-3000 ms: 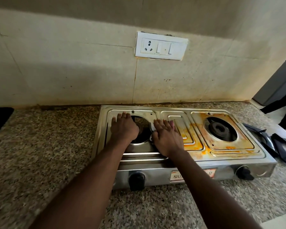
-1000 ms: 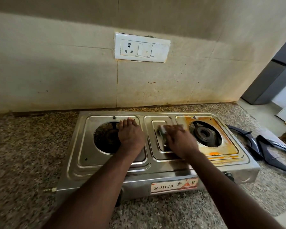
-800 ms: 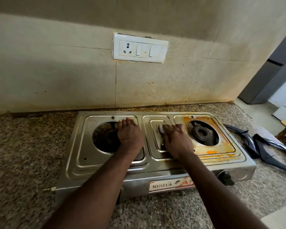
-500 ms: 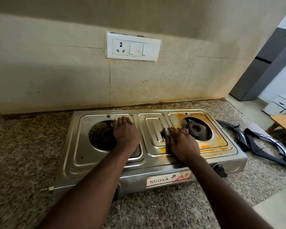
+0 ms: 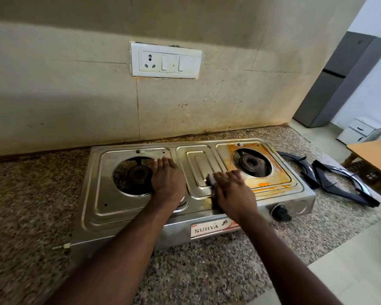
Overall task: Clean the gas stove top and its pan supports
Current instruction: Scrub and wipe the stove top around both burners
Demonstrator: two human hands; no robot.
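The right hand [image 5: 232,192] presses a small pale scrubbing pad [image 5: 211,178], soft and light, flat on the steel two-burner gas stove [image 5: 139,208]. Left of it, the left hand [image 5: 167,180] lies open, bracing. Orange grime [image 5: 271,183] lies right; black pan supports [image 5: 343,181] beyond. The pad has moved rightward from the centre panel.

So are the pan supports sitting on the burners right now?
No, both dark pan supports lie on the counter right of the stove, leaving the burners bare.

Steel stove top [image 5: 132,208], orange-stained, seemingly.
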